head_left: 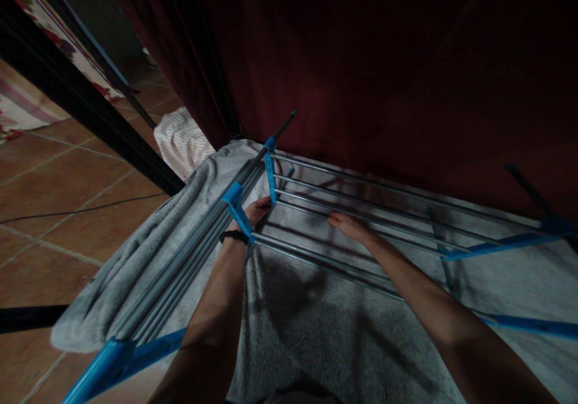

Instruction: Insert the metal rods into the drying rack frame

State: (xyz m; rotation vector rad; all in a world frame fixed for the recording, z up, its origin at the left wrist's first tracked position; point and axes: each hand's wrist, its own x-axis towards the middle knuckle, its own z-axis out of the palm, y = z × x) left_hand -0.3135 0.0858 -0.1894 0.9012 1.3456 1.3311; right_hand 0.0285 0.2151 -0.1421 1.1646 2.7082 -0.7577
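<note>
place: home – indoor laundry-drying corner | signs: folding drying rack (194, 253) with blue joints, grey towel (316, 326) spread beneath | terracotta floor tiles (67, 211) | dark red curtain (383, 61) – floral cloth (31, 0) hanging

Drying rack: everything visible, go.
The drying rack has thin grey metal-looking rods in blue plastic-looking joints. Centre section flat, one wing angled off left. A grey towel shows beneath the rods. The left hand touches it at a joint, grip unclear; the right hand rests open across the rods.
</note>
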